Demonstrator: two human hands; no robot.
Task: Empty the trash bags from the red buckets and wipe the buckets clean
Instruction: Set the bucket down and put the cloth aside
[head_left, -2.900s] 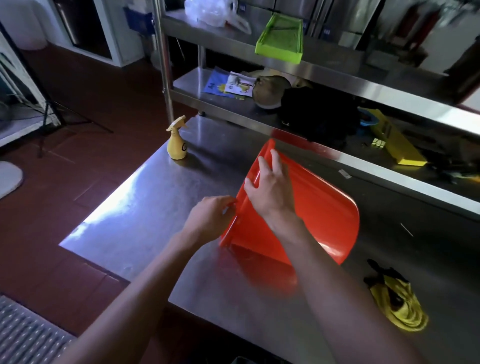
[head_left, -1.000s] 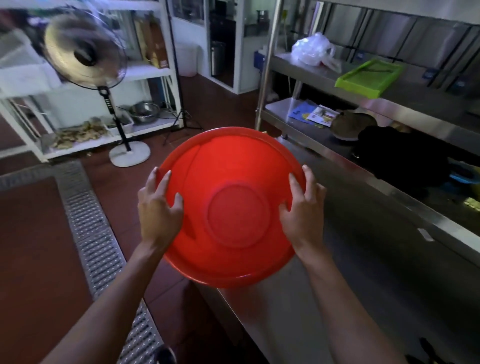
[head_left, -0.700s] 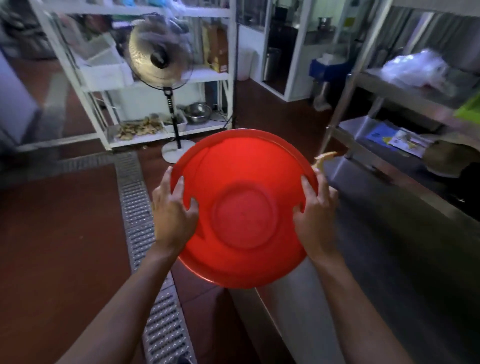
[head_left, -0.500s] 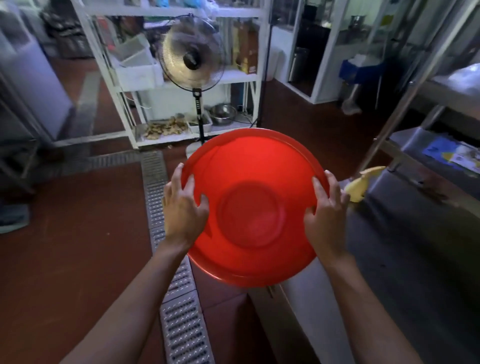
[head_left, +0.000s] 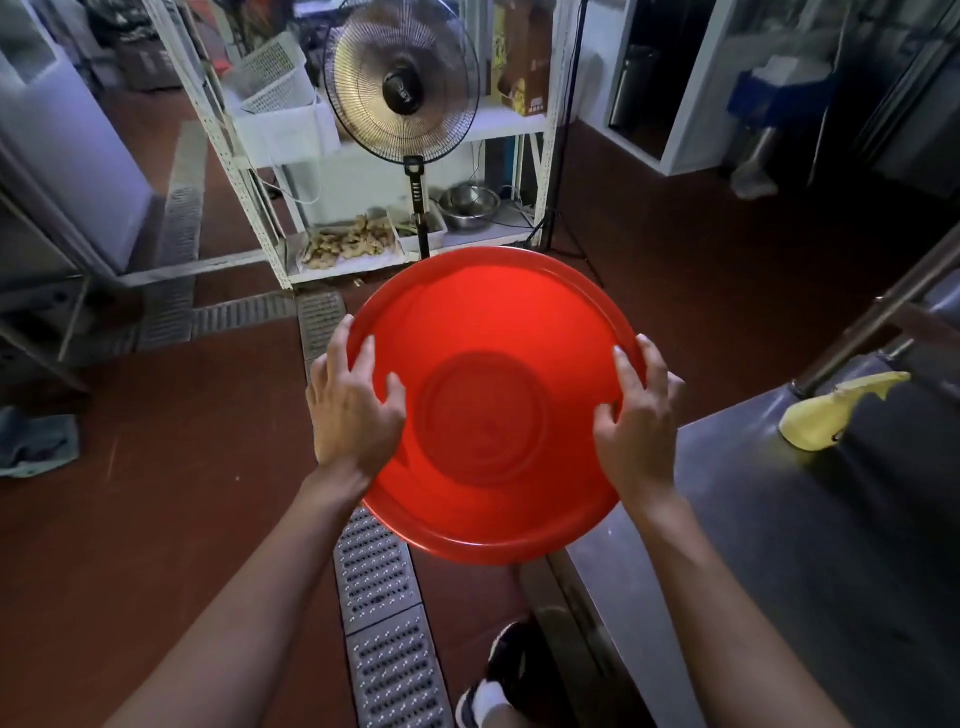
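Red bucket (head_left: 493, 405), yellow spray bottle (head_left: 826, 415), perforated grey floor grate (head_left: 384, 623).

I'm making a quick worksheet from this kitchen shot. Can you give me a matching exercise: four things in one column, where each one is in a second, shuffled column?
Things:
1. red bucket
2. yellow spray bottle
3. fan
4. metal bowls

Places:
A. on the white rack's lowest shelf
B. standing on the floor before the white rack
C. held upside down between both hands
D. on the steel table, at the right

Pairs: 1-C, 2-D, 3-B, 4-A
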